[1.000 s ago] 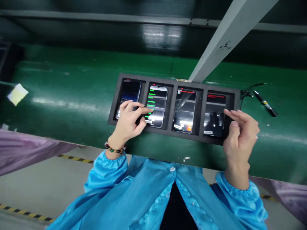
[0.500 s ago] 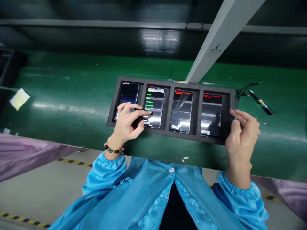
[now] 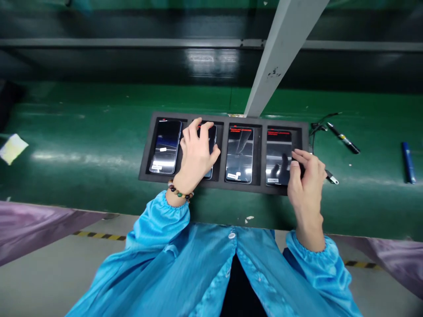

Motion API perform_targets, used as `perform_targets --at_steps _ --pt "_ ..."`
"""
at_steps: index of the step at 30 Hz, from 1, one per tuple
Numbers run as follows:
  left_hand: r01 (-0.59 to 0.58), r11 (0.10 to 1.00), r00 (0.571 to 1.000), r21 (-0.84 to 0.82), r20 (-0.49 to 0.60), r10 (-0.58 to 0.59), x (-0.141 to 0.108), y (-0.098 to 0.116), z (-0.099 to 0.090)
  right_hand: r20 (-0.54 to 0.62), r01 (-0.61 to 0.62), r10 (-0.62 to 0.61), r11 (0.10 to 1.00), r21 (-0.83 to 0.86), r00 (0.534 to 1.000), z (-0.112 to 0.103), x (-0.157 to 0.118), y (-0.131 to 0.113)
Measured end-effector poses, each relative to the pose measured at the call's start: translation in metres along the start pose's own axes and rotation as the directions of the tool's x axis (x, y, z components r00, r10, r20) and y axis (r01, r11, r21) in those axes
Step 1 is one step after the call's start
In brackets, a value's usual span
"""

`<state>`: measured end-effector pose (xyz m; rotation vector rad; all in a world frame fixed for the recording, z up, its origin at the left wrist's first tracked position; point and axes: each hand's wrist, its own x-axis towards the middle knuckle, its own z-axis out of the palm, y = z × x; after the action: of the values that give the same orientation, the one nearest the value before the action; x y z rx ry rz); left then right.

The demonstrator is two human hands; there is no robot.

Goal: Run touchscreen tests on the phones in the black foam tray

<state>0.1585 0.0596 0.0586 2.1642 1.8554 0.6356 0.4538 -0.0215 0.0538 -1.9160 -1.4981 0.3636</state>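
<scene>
A dark foam tray (image 3: 223,154) holds phones in separate compartments. My left hand (image 3: 197,152) lies over the second phone (image 3: 212,140) from the left, fingers spread and bent, covering most of its screen. The leftmost phone (image 3: 165,147) has a dark screen with small white labels. Red text shows at the top of the third phone (image 3: 239,154) and of the rightmost phone (image 3: 278,154). At the tray's right end, my right hand (image 3: 306,178) is closed in a pinch beside the rightmost phone; what its fingers hold, if anything, is hidden.
Right of the tray lie a black cable (image 3: 322,122), a black pen (image 3: 343,138), a white-and-black plug (image 3: 331,177) and a blue marker (image 3: 409,163). A grey post (image 3: 274,66) rises behind the tray. A pale yellow paper (image 3: 13,149) is at far left.
My left hand has moved up and right over the second phone, whose green text has given way to red. My right hand has moved left against the rightmost phone's edge. The view has shifted.
</scene>
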Motion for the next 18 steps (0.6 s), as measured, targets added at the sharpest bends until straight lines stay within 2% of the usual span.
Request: perform_targets --at_steps 5,9,11,13,15,18 --pt "0.020 1.000 1.000 0.020 0.007 -0.020 0.000 0.004 -0.002 -0.009 -0.014 0.014 1.000 -0.005 1.000 -0.002 -0.002 0.001" --pt "0.006 1.000 1.000 0.001 -0.007 -0.006 0.001 0.003 -0.001 -0.058 0.061 -0.063 0.998 -0.032 0.996 0.005 -0.006 -0.018" --pt "-0.002 1.000 1.000 -0.012 -0.013 0.002 0.001 0.001 0.000 0.001 0.163 -0.163 0.986 -0.037 0.987 0.014 -0.009 -0.036" --pt "-0.003 1.000 1.000 -0.021 -0.018 0.002 0.001 0.000 0.000 0.113 0.240 -0.233 0.970 -0.045 0.966 0.025 -0.010 -0.054" --pt "-0.002 1.000 1.000 -0.024 -0.026 0.001 0.001 -0.001 0.000 0.185 0.260 -0.245 0.964 -0.059 0.952 0.036 -0.011 -0.069" --pt "0.003 1.000 0.999 -0.011 -0.045 -0.004 0.002 0.001 0.002 0.207 0.251 -0.233 0.966 -0.061 0.950 0.046 -0.012 -0.081"
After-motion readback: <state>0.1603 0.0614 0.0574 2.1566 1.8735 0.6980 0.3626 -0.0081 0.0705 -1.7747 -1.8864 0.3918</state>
